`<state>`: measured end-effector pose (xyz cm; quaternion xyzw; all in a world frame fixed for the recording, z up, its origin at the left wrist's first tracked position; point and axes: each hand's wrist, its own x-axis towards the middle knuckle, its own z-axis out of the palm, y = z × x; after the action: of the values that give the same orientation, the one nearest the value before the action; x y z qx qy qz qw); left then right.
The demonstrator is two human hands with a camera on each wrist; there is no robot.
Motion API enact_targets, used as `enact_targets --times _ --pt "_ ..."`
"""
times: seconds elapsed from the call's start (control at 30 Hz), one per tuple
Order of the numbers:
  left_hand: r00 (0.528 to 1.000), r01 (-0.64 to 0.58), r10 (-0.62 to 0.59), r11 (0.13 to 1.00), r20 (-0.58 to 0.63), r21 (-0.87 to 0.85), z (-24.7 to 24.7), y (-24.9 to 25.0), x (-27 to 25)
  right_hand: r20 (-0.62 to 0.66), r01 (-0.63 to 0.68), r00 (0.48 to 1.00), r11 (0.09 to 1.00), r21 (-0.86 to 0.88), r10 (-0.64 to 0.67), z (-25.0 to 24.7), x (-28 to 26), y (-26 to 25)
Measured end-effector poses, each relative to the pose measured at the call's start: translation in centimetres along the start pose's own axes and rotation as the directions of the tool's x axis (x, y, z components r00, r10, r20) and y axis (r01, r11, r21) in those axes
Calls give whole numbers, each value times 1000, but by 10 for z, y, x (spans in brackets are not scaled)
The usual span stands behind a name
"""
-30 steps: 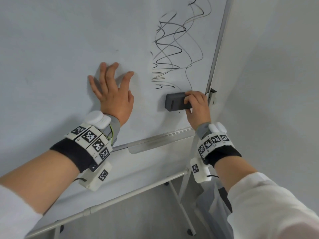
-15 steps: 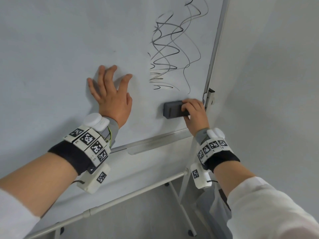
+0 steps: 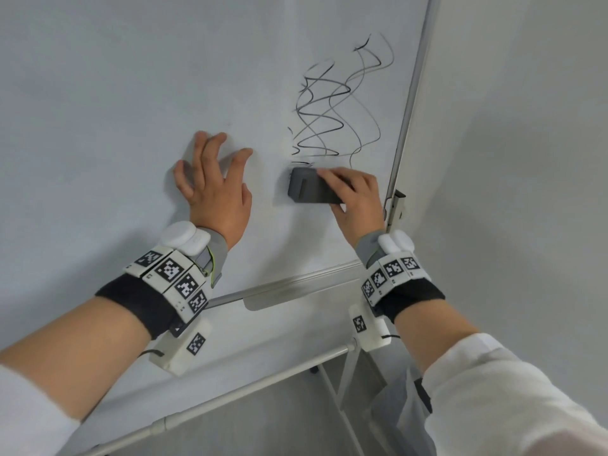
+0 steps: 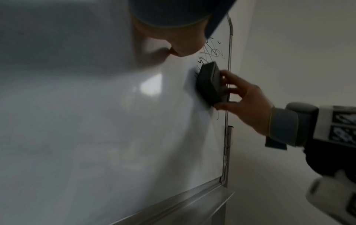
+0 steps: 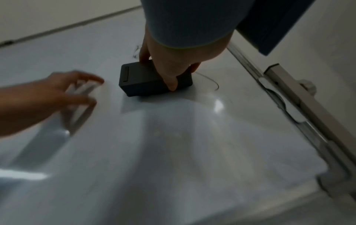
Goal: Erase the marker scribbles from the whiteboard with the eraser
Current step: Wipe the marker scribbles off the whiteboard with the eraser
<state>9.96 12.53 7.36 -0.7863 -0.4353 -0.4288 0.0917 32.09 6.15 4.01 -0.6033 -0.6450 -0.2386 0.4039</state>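
A dark grey block eraser (image 3: 307, 186) lies flat against the whiteboard (image 3: 115, 93), just under the black marker scribbles (image 3: 339, 110). My right hand (image 3: 357, 199) grips the eraser's right end, fingers over its top and thumb under it; the same grip shows in the right wrist view on the eraser (image 5: 146, 79) and in the left wrist view on the eraser (image 4: 210, 82). My left hand (image 3: 214, 189) presses flat on the board with fingers spread, to the left of the eraser. A thin scribble tail (image 5: 210, 80) shows to the right of the eraser.
The board's metal right frame edge (image 3: 406, 120) runs close beside my right hand, with a bracket (image 3: 396, 205) on it. A marker tray (image 3: 296, 291) lines the bottom edge. The stand's crossbar (image 3: 246, 390) and legs are below. A plain wall (image 3: 526, 159) is to the right.
My right hand has slid the eraser up and slightly left to the bottom of the scribbles, and the lowest lines no longer show. My left hand stays pressed on the board.
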Motion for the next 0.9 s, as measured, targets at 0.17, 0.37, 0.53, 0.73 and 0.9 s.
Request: enact_targets --times 0.17,0.37,0.53,0.73,0.9 --pt "1000 5 -5 1000 6 7 -5 0 6 53 45 998 999 -23 -44 7 -19 -5" --pt "1000 7 -7 1000 -1 8 -6 1 7 39 -10 999 1000 -3 10 -7 9 -8" --pt "1000 17 -17 1000 -10 8 -11 -1 16 -28 -37 999 999 -2 37 -20 47 -16" --pt "1000 20 -20 1000 -17 14 -19 0 24 -30 -22 999 1000 -18 21 -12 36 -24" --pt "1000 -7 7 1000 -14 9 -24 0 32 46 61 997 997 -56 -59 2 7 -29"
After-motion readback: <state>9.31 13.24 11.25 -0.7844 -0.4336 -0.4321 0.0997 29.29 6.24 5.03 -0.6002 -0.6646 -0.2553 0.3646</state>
